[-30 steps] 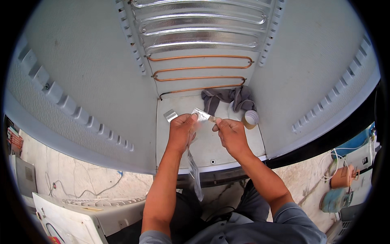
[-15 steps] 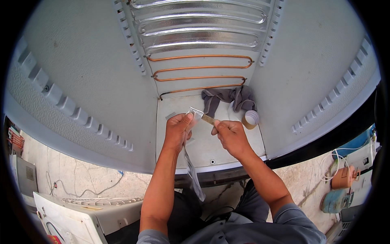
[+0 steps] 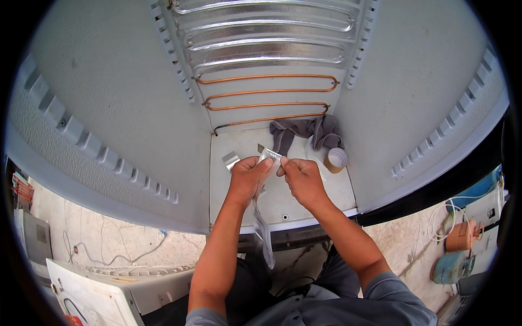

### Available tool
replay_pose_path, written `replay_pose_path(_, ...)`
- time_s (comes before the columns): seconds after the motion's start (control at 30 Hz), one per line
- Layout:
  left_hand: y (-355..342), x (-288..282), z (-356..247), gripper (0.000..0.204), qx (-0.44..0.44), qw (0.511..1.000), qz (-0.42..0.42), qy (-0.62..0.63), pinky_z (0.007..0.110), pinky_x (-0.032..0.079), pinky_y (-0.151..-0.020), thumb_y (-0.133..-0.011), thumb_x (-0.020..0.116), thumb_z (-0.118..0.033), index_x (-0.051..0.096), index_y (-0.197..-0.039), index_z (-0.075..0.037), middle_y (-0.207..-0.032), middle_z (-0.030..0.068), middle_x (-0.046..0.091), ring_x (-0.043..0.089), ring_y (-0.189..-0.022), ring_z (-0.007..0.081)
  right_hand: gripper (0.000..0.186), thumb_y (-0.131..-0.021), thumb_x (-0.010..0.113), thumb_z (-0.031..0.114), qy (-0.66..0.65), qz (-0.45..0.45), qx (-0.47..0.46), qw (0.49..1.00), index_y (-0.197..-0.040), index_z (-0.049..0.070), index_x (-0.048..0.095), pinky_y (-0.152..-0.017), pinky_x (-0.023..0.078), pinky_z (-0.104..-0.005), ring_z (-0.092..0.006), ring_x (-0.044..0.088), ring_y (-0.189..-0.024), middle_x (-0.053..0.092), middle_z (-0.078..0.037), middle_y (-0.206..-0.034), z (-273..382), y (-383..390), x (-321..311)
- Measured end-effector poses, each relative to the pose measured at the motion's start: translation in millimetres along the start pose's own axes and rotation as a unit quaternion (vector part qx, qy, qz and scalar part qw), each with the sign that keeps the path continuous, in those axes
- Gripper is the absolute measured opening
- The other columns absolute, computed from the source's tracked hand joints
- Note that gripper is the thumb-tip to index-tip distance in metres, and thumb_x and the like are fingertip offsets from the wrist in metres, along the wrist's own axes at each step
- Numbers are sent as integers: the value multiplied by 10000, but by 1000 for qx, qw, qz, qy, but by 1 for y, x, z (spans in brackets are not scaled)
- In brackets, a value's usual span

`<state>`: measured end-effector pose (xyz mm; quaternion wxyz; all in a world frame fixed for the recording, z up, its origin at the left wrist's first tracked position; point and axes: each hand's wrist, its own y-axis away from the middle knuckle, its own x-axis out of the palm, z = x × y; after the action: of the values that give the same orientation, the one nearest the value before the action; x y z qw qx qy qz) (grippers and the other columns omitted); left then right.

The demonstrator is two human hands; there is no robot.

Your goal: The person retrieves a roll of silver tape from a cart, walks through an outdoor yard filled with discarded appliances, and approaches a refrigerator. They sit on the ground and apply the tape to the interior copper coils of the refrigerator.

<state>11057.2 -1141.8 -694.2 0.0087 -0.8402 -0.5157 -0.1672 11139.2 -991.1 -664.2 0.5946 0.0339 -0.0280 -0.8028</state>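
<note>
My left hand [image 3: 247, 178] is closed, thumb on top, on a strip of silver foil tape [image 3: 262, 236] whose long tail hangs down below the wrist. At the strip's upper end the foil is folded over. A flat, brownish-grey blade-like piece [image 3: 261, 148] sticks out past that fold to the upper left. My right hand [image 3: 303, 178] is closed in a pinch at the fold's right end, where the blade-like piece seems to run into its fingers. A loose silver foil piece [image 3: 230, 160] lies just left of my left hand.
I work inside a fridge cabinet. Copper tubing [image 3: 266, 91] runs along its back wall below foil-covered coils. On the cabinet floor lie a grey cloth [image 3: 307, 130] and a tape roll [image 3: 335, 160]. Outside stand a white appliance [image 3: 103, 293] at left and gas cylinders [image 3: 461, 237] at right.
My hands have come closer together. The blade-like piece, earlier showing between them, has shifted left, and its tip now pokes beyond the foil fold. The loose foil piece is more uncovered.
</note>
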Motion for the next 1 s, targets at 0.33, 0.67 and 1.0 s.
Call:
replay_pose_path(0.33, -1, -1, -2, 321, -22, 1000, 5, 5, 235, 283, -451, -907, 759, -366, 667, -780, -86, -618, -55, 527, 368, -483, 49, 410, -1034, 564, 324, -40, -29, 9, 999, -805, 0, 668, -495, 325, -258, -51, 387, -545, 471, 34, -593, -12, -3, 0)
replay_pose_path(0.67, -1, -24, 5, 337, 9, 1000, 9, -20, 252, 333, -498, -957, 689, -421, 642, -832, -112, -635, -59, 513, 383, -524, 63, 444, -1044, 546, 349, 73, -115, -59, 989, -902, -36, 718, -550, 397, -299, -106, 472, -542, 528, 4, -611, -50, -9, -36)
replay_pose_path(1.0, -3, -18, -5, 499, 9, 991, 25, 128, 250, 289, -479, -1007, 539, -567, 526, -821, -104, -595, -52, 330, 302, -503, 79, 348, -985, 578, 257, 412, -111, -44, 903, -855, -40, 705, -736, 525, -513, -440, 686, -783, 688, -271, -800, -110, -29, -57)
